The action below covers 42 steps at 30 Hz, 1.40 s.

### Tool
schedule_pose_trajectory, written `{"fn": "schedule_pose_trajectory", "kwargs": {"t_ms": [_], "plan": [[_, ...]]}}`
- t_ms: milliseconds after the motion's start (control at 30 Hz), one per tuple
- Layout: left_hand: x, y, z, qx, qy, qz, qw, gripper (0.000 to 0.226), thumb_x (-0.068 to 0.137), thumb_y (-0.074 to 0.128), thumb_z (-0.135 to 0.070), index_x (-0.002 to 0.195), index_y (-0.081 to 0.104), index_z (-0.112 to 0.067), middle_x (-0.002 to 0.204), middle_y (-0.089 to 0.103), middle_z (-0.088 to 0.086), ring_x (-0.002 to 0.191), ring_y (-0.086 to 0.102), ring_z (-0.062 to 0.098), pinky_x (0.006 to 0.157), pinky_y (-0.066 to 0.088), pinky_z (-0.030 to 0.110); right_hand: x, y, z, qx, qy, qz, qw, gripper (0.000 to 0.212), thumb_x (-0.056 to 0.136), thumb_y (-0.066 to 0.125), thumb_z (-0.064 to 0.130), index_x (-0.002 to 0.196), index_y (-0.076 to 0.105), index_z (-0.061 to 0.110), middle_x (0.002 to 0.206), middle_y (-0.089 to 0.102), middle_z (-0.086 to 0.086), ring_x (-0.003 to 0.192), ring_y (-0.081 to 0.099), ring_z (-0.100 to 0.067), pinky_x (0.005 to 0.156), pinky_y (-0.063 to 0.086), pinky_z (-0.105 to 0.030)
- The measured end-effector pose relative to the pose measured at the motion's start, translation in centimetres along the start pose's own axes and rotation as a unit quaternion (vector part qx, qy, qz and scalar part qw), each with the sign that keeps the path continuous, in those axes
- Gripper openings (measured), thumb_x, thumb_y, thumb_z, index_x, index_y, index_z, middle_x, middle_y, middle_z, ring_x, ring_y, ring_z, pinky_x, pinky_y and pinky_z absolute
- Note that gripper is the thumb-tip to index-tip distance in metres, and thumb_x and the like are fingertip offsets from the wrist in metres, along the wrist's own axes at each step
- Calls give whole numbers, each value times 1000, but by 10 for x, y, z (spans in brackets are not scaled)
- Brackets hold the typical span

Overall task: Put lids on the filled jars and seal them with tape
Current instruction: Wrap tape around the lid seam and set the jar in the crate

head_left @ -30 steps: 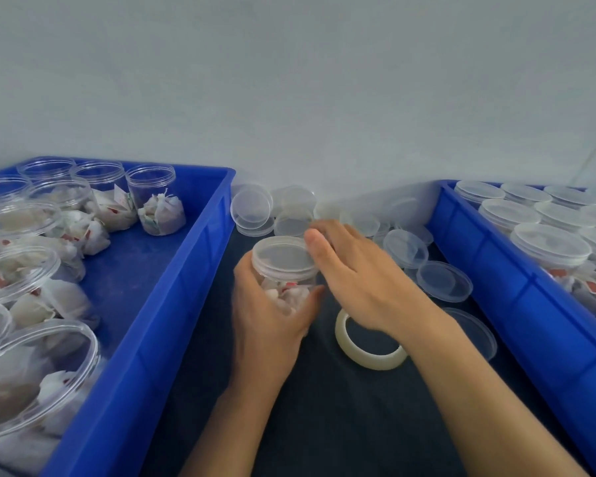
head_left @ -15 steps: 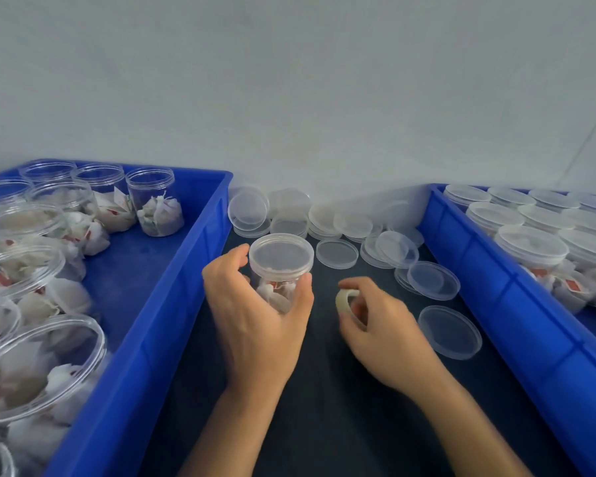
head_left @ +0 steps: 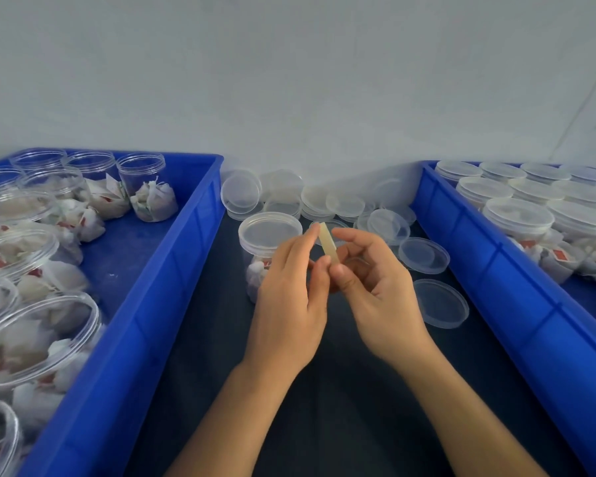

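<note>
A clear jar [head_left: 255,266] filled with white sachets stands on the dark table between two blue bins, with a translucent lid [head_left: 270,234] on it. In front of it both hands hold a pale tape roll [head_left: 328,243], seen edge-on and raised above the table. My right hand [head_left: 375,287] grips the roll with thumb and fingers. My left hand [head_left: 289,290] pinches at the roll's lower edge, and its back hides the jar's right side. Whether any tape end is pulled free I cannot tell.
The left blue bin [head_left: 145,304] holds several open filled jars [head_left: 148,191]. The right blue bin [head_left: 516,297] holds several lidded jars [head_left: 520,218]. Loose clear lids [head_left: 424,254] lie at the back and right of the table [head_left: 341,407], below a grey wall.
My left hand let go of the lidded jar and joined the right hand. The right hand lifted the tape roll off the table and turned it on edge.
</note>
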State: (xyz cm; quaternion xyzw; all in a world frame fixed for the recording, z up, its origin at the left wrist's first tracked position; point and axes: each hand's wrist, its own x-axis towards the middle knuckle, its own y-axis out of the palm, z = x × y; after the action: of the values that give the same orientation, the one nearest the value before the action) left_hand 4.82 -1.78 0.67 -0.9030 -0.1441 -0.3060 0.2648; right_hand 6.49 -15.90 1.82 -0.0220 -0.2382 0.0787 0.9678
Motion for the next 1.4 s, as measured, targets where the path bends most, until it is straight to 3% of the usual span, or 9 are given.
{"fn": "schedule_pose_trajectory", "kwargs": {"t_ms": [100,300,467,667,833,900,1033,1167,1400], "plan": [[0,-1,0,4,-8,-1,1000,45,112,51,-26,156,50,-21,128,60,-19,114,63,4,104,53,54,-2,-2,1,-39,-6,13,999,35,101,66,3,130,63,24,102,69,0,94,73,-26,82,62,-33],[-1,1,-3,0,31,-62,998,37,106,65,-13,143,65,-9,137,67,0,113,66,7,90,61,31,-3,-8,0,-104,-12,14,994,35,99,71,6,123,65,31,102,67,5,96,71,-26,84,59,-51],[-3,6,0,41,71,-118,990,29,101,73,-8,130,74,-2,134,71,6,120,71,21,94,59,55,-3,-4,-2,-128,-24,-10,991,32,99,71,9,116,64,35,105,69,15,100,71,-21,86,60,-48],[-4,8,2,52,101,-136,984,23,97,76,-1,120,77,2,129,74,11,119,72,22,97,61,45,-3,-2,-5,-132,-23,-47,990,24,97,74,11,108,63,30,103,70,14,97,71,-18,82,59,-48],[-3,9,3,23,92,-118,988,27,100,72,0,126,74,1,131,72,8,112,72,22,91,62,44,-2,-3,-3,-65,-17,-41,997,25,99,72,6,110,63,27,100,71,7,91,75,-20,80,61,-34],[-2,6,3,16,84,-128,988,27,101,70,-1,128,72,-1,125,72,6,106,72,19,86,63,43,-2,-3,-6,-105,-33,-27,994,22,99,72,8,109,64,25,101,72,8,96,74,-22,83,61,-43],[-2,4,4,22,76,-137,987,24,100,74,-6,123,76,-1,122,72,6,103,72,17,85,63,39,-2,-3,-8,-224,-143,-13,964,18,97,74,0,104,65,15,99,66,9,95,68,-9,77,52,-18],[-2,4,2,19,75,-144,987,17,94,81,-2,111,79,0,113,74,6,98,72,14,83,60,23,-2,-5,-11,-262,-186,-14,947,18,95,73,-6,99,64,10,96,60,6,89,61,-5,76,47,-12],[-4,6,2,21,77,-152,985,18,92,83,-1,110,79,-3,106,76,3,91,73,17,78,63,40,-1,-6,-13,-270,-190,-20,944,17,96,72,-4,97,62,10,96,58,5,88,60,-6,75,47,-14]]}}
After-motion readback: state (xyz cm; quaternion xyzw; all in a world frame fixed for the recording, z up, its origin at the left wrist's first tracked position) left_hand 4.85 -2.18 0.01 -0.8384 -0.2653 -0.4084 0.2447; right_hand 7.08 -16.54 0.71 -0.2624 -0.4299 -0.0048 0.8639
